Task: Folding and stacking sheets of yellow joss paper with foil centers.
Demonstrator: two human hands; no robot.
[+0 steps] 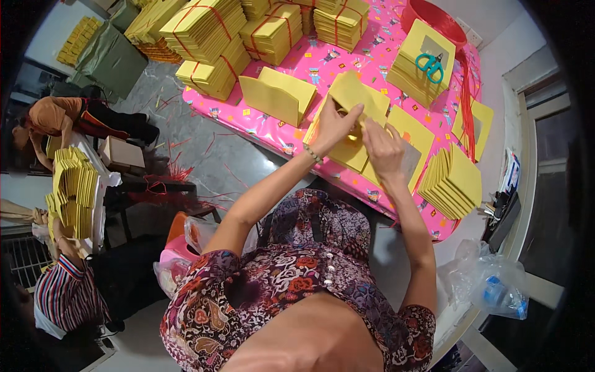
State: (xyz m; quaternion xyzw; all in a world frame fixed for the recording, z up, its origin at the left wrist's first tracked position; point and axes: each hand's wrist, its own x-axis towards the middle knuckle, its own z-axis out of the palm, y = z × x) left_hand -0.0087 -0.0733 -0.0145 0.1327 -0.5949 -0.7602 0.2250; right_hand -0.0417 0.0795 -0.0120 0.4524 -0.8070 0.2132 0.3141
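My left hand (333, 131) pinches the edge of a yellow paper sheet (357, 93), which stands tilted up in front of it. Close by, my right hand (384, 150) has its fingers closed on the near edge of the same sheet. Beneath both hands lie more yellow sheets (350, 155), partly covered by my fingers. Just right of my right hand is a yellow sheet with a silvery grey patch (416, 137). A folded yellow sheet (276, 96) stands open like a tent to the left of my hands.
Bundles of yellow paper tied with red string (204, 28) fill the far left of the pink patterned table (334, 62). Teal-handled scissors (429, 67) lie on a stack (418, 84). A fanned stack (451, 186) sits at right beside red strings (466, 105). Two people (68, 288) work at left.
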